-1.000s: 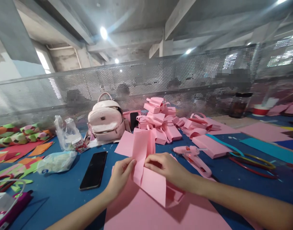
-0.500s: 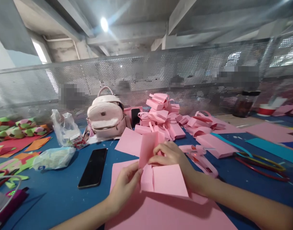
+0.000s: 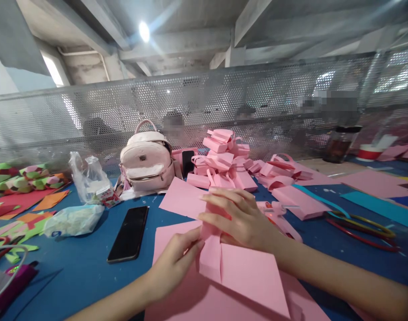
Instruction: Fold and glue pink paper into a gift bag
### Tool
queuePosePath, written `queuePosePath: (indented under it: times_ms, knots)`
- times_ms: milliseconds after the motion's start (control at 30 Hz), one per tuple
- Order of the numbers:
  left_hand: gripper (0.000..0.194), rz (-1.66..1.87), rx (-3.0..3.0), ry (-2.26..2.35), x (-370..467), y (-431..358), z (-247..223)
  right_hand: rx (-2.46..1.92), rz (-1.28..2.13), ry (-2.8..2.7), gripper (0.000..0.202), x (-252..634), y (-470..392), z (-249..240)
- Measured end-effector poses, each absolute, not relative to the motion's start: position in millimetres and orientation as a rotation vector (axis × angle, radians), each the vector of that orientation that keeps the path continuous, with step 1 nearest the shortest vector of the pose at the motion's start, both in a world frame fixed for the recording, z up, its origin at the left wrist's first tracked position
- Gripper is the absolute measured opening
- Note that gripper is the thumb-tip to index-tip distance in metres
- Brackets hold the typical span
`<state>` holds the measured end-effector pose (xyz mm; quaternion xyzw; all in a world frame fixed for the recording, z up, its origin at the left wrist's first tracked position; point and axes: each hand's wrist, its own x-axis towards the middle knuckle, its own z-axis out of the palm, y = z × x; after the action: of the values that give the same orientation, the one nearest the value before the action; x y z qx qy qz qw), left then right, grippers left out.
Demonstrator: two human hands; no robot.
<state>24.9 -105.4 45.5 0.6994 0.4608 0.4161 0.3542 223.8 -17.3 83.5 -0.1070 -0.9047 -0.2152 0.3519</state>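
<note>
My left hand (image 3: 179, 258) pinches the left edge of a folded piece of pink paper (image 3: 250, 267) between thumb and fingers. My right hand (image 3: 237, 218) lies across the upper part of the same piece, fingers spread and stretched over its flap; its thumb is hidden. One panel of the folded piece slants out toward the lower right. Beneath it a large pink sheet (image 3: 190, 298) lies on the blue table (image 3: 83, 285). Just past my right wrist is a pink glue gun (image 3: 284, 223), partly covered by my hand and forearm.
Behind my hands rises a pile of folded pink paper bags (image 3: 224, 162), beside a pale pink backpack (image 3: 145, 160). A black phone (image 3: 128, 234) lies to the left, near a plastic packet (image 3: 73, 220). Scissors (image 3: 364, 236) rest on the right. A perforated metal screen (image 3: 204, 102) stands behind.
The upright paper flap has been folded down under my right hand, whose fingers have gone from a pinch to spread. The folded piece has turned, its right panel coming nearer me.
</note>
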Motion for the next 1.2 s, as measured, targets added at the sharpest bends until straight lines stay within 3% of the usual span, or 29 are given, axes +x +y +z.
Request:
queuePosePath:
  times_ms: [267, 600, 933, 1200]
  knots:
    - [0.041, 1.072, 1.92, 1.196, 22.3, -108.3, 46.9, -0.253, -0.587, -2.33, 0.015, 224.5, -22.7, 94.1]
    - [0.092, 1.111, 1.842, 1.003, 25.4, -105.8, 42.6, -0.206, -0.71, -2.388, 0.027, 221.3, -21.7, 107.0]
    - [0.078, 1.206, 1.823, 1.158, 7.7, -95.0, 21.0, -0.168, -0.704, -2.52, 0.023, 222.8, -13.7, 109.2]
    - [0.07, 1.119, 1.519, 0.81, 19.3, -97.1, 43.4, -0.162, -0.717, -2.276, 0.019, 226.0, -19.9, 112.5]
